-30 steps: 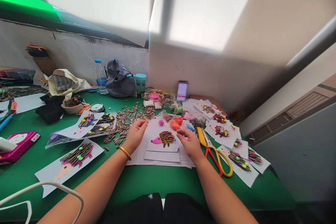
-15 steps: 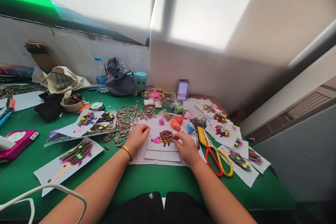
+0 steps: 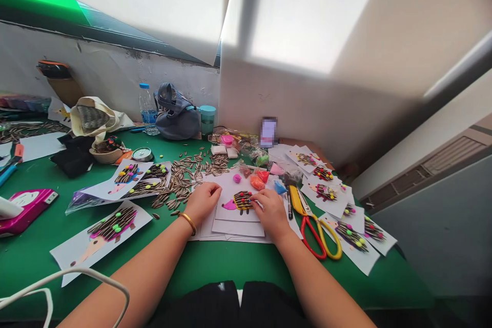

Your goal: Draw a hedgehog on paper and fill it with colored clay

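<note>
A hedgehog picture [image 3: 243, 201] lies on stacked white paper [image 3: 238, 228] in front of me; its pink face points left and its back carries striped sunflower seeds dotted with small red balls. My right hand [image 3: 272, 211] is at the picture's right side, fingertips bent together against the seeds. Whatever they may pinch is too small to make out. At the left edge of the paper rests my left hand [image 3: 203, 203], thumb and fingers pressed together; their contents are hidden. Orange clay [image 3: 257, 182], blue clay [image 3: 280, 187] and a purple clay lump [image 3: 237, 178] sit just beyond the picture.
Loose sunflower seeds [image 3: 180, 177] spread left of the paper. Red-and-yellow scissors [image 3: 313, 223] and a black pen [image 3: 289, 206] lie at right, beside several finished hedgehog cards [image 3: 351, 236]. Another hedgehog card [image 3: 102, 241] is at left. A phone [image 3: 268, 132] leans on the wall.
My right hand has shifted slightly up and left over the hedgehog's right side, its fingers bending closer. My left hand stays nearly in place.
</note>
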Motion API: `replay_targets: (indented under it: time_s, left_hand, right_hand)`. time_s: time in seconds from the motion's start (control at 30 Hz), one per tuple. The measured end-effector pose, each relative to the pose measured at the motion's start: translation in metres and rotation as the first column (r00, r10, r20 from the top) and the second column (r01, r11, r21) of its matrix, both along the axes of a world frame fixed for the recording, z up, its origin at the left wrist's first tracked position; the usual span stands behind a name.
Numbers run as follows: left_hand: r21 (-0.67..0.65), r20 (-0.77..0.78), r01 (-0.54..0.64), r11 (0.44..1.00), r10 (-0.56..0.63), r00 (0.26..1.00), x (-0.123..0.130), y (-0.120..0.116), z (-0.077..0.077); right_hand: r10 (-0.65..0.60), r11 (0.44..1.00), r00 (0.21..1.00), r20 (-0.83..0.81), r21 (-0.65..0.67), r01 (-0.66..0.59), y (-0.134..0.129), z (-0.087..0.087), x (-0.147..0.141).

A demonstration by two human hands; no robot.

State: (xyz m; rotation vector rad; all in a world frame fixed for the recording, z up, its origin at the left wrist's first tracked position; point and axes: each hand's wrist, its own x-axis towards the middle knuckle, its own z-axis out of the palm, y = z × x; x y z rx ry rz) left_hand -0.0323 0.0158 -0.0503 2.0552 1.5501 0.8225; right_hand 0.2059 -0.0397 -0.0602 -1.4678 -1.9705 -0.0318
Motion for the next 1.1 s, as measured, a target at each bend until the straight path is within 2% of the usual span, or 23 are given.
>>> replay_targets:
  time_s: [0.37, 0.53, 0.8, 1.1]
  left_hand:
    - [-0.009, -0.043, 0.008, 1.000, -0.008, 0.999, 0.0011, -0.0007, 0.0011]
    - [-0.012, -0.055, 0.003, 1.000, -0.004, 0.998, 0.0011, -0.0011, 0.0007]
    - [0.003, -0.062, 0.007, 1.000, -0.007, 0.998, 0.0002, -0.0005, -0.0004]
    - [0.013, -0.072, 0.007, 1.000, -0.006, 0.997, 0.0006, -0.0010, 0.0000]
  right_hand:
    - [-0.031, 0.998, 0.996, 0.083, -0.053, 0.036, 0.0020, -0.0031, -0.0015]
    - [-0.010, 0.997, 0.998, 0.067, -0.076, 0.015, 0.0008, -0.0014, -0.0014]
    - [-0.009, 1.000, 1.000, 0.017, -0.029, 0.010, -0.0062, -0.0011, 0.0045]
    - [0.015, 0.998, 0.999, 0.029, -0.066, -0.013, -0.0065, -0.0052, 0.0007]
